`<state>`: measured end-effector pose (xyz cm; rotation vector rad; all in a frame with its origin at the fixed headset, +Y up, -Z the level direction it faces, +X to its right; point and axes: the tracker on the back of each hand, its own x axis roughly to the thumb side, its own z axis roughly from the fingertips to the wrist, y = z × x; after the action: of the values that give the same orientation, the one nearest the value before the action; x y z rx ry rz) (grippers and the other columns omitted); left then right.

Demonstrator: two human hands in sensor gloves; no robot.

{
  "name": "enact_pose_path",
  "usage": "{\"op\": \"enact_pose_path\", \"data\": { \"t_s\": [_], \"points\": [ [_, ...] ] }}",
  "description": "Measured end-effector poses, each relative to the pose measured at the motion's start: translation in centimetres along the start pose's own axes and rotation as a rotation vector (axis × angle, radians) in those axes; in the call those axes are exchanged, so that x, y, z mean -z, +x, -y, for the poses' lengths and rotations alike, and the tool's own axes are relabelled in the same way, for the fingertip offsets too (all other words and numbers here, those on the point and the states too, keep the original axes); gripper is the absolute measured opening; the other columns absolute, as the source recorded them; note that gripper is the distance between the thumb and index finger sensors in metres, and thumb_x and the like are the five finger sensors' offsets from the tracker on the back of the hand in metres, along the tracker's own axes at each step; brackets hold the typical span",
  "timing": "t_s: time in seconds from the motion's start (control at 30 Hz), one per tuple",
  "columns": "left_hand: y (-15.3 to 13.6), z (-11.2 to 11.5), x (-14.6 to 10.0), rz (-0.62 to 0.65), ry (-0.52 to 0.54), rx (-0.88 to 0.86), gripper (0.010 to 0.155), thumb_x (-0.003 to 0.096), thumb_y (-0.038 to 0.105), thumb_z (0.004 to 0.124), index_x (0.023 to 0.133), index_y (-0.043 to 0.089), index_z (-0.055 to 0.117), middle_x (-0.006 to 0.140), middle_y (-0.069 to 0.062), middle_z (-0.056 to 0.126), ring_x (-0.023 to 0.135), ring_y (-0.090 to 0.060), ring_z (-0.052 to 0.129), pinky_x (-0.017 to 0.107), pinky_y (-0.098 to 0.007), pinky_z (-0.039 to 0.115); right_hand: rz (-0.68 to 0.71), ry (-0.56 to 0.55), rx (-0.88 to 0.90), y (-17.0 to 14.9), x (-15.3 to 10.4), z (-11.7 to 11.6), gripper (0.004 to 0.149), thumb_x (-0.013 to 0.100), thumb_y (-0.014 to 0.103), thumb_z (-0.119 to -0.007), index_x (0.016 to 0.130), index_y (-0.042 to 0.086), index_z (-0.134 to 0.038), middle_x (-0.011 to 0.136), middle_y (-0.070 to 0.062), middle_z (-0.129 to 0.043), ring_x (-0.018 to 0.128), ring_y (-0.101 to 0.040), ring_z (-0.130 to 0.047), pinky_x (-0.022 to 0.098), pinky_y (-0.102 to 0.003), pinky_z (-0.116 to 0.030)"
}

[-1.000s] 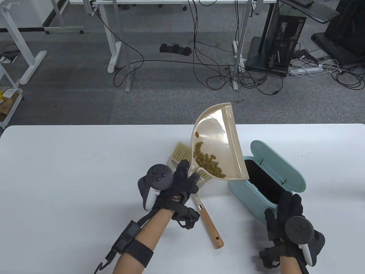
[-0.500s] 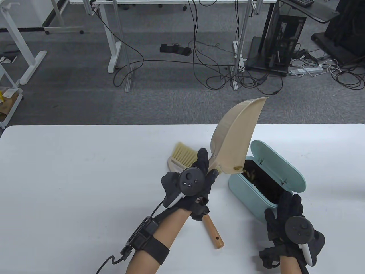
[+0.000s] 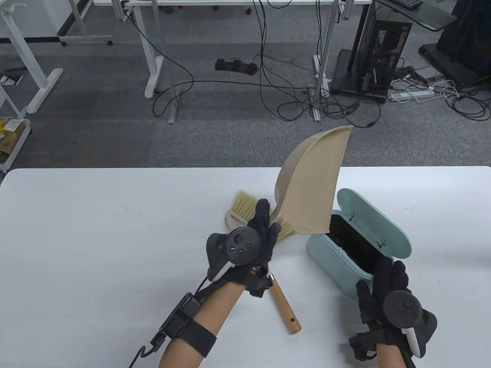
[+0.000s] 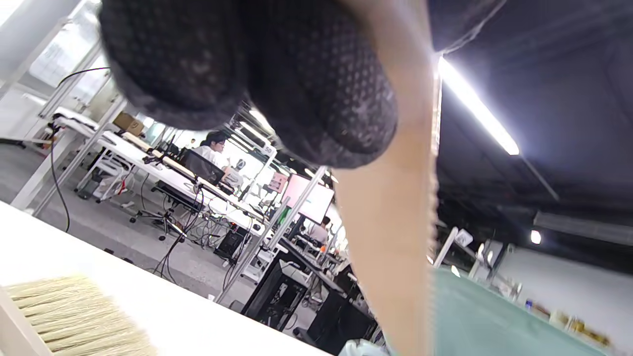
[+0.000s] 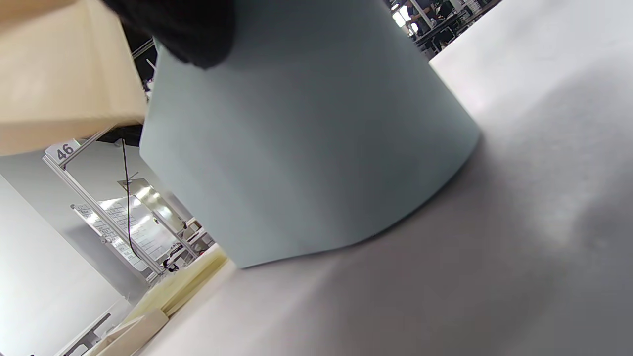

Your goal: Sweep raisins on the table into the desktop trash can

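Note:
My left hand [image 3: 257, 234] grips the handle of the beige dustpan [image 3: 310, 184] and holds it tipped on its side, its lip over the dark opening of the pale blue desktop trash can [image 3: 337, 264]. I see only the pan's underside; no raisins show. The can's lid [image 3: 374, 220] stands open to the right. My right hand [image 3: 383, 285] holds the can's near wall. In the left wrist view my gloved fingers [image 4: 306, 89] wrap the pan's handle [image 4: 390, 222]. The right wrist view shows the can's wall [image 5: 306, 138] close up and the pan [image 5: 64, 74] above it.
A brush with pale bristles [image 3: 247, 207] and a wooden handle [image 3: 284, 304] lies on the white table [image 3: 96, 237] behind and under my left hand. Its bristles show in the left wrist view [image 4: 74, 316]. The table's far edge is just beyond the pan.
The dustpan turned from face-up with a heap of raisins to tipped over the can. Raisins fell into the can half a second ago; none show now. My left hand drew slightly back left.

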<state>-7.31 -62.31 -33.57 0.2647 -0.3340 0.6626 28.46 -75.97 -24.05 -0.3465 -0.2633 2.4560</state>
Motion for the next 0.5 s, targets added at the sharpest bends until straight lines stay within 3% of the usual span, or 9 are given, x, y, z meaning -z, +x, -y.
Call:
{"op": "enact_pose_path", "data": {
  "t_s": [0.23,0.37,0.5],
  "points": [
    [-7.8,-4.1,-3.8,-0.154,-0.028,-0.095,0.056,0.0594,0.041,0.062,0.105,0.011,0.052,0.076,-0.003,0.091,0.036,-0.004,0.104,0.031,-0.032,0.089,-0.001,0.0,-0.011,0.0,-0.1,-0.1,0.081,0.058,0.047,-0.066,0.112,0.029,-0.009,0.117,-0.017,-0.002,0.107,-0.049,-0.013,0.071,-0.071,-0.018],
    [-14.3,-5.6,-7.6,-0.357,-0.081,-0.222,0.056,0.0594,0.041,0.063,0.105,0.01,0.054,0.076,-0.004,0.092,0.036,-0.005,0.104,0.03,-0.032,0.089,0.009,-0.011,-0.01,0.0,-0.1,-0.1,0.08,0.058,0.047,-0.066,0.113,0.03,-0.01,0.117,-0.017,-0.002,0.107,-0.049,-0.013,0.071,-0.071,-0.018],
    [-20.2,-6.1,-11.2,-0.526,-0.119,-0.231,0.054,0.0593,0.04,0.063,0.104,0.01,0.057,0.074,-0.005,0.093,0.034,-0.005,0.105,0.029,-0.032,0.089,0.008,-0.015,-0.019,0.0,-0.1,-0.2,0.081,0.058,0.047,-0.065,0.113,0.03,-0.008,0.117,-0.017,-0.002,0.107,-0.049,-0.013,0.071,-0.071,-0.018]
  ]
}}
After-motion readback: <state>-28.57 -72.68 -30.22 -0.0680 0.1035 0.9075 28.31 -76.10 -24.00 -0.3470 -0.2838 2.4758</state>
